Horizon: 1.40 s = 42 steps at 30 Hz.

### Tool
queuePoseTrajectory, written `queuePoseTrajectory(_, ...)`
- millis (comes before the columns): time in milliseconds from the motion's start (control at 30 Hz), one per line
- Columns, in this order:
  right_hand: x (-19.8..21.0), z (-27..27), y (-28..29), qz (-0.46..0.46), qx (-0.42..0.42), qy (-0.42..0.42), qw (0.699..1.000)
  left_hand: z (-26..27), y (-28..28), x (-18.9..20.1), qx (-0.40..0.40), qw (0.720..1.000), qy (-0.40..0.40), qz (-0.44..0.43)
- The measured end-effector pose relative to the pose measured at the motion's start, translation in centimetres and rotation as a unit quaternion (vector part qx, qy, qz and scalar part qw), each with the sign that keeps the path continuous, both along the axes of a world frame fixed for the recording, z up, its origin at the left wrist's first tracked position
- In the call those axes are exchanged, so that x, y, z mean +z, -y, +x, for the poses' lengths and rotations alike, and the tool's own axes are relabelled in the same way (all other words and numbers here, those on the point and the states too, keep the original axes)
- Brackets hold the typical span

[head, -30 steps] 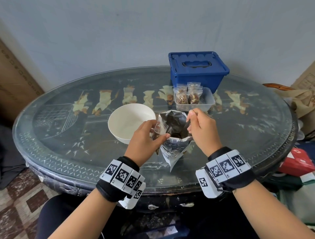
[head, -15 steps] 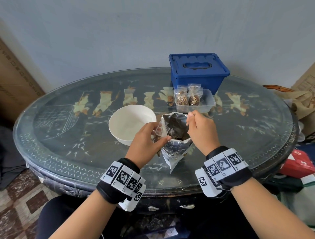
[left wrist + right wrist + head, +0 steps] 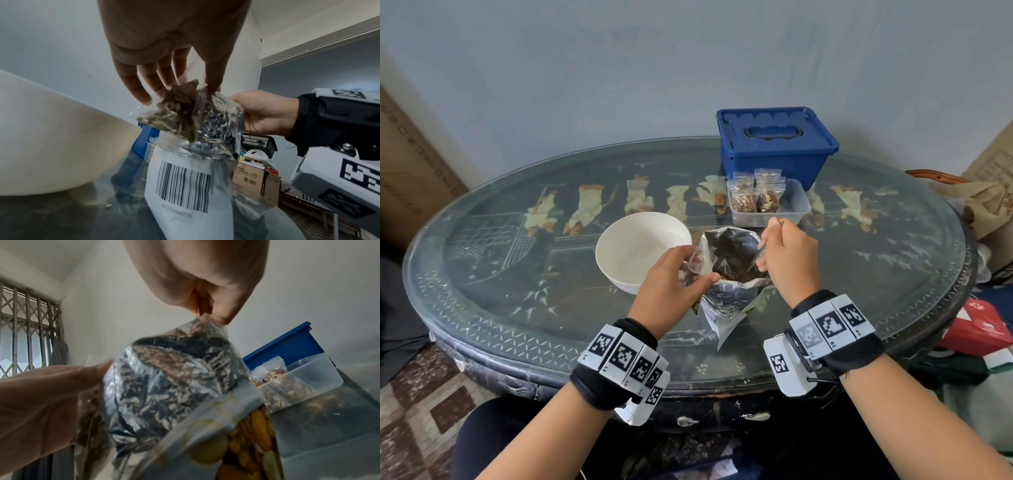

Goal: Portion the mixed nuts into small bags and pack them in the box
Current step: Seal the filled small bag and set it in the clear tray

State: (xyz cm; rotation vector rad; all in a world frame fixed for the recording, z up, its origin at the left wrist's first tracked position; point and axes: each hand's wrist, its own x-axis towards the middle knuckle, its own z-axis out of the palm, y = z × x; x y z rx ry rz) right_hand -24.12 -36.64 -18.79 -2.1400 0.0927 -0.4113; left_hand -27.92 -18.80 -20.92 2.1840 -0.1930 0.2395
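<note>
A silver foil nut pouch (image 3: pixel 726 298) stands open on the table between my hands, with brown nuts showing inside. My left hand (image 3: pixel 700 267) is at its left rim and pinches a small clear bag (image 3: pixel 174 110) partly filled with nuts. That bag is held against the pouch (image 3: pixel 185 186), above its barcode. My right hand (image 3: pixel 763 251) pinches the pouch's right rim (image 3: pixel 201 321) between thumb and finger. Behind the pouch, a clear plastic tub (image 3: pixel 798 209) holds filled small bags (image 3: pixel 753 200). The blue box (image 3: pixel 774 150) stands behind it with its lid on.
An empty white bowl (image 3: pixel 640 250) sits just left of the pouch, close to my left hand. The oval glass-topped table (image 3: pixel 517 301) has bare surface to the left and right. Cardboard boxes and bags crowd the floor at the right edge.
Both hands keep their hold at the pouch mouth. Only small shifts of the hands and the view show.
</note>
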Motion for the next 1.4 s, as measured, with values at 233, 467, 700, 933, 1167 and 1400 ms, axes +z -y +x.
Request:
queuePoseTrajectory(233, 0.3, 0.5, -0.6, 0.071, -0.017, -0.005, 0.997, 0.7, -0.3, 0.3, 0.009, 1.000, 0.011, 0.015)
queuePoseTrajectory(467, 1.3, 0.7, -0.6, 0.103, -0.018, -0.012, 0.994, 1.1, -0.9, 0.5, 0.015, 1.000, 0.016, 0.015)
queuePoseTrajectory(700, 2.2, 0.8, 0.9, 0.148, -0.038, 0.000, 0.988, 1.0, -1.3, 1.1, 0.007, 0.999, 0.017, 0.031)
queuePoseTrajectory(933, 3.0, 1.0, 2.2, 0.161, -0.068, 0.035, 0.984, 1.5, -1.7, 2.1, -0.007, 0.998, 0.010, 0.056)
queuePoseTrajectory(1167, 3.4, 1.1, 3.0, 0.191, -0.088, 0.048, 0.976, 2.2, -1.8, 3.6, -0.024, 0.992, -0.006, 0.120)
queuePoseTrajectory(1400, 4.8, 1.1, 3.6, 0.238, -0.094, 0.074, 0.964, 3.6, -1.3, 5.1, -0.073, 0.970, -0.048, 0.227)
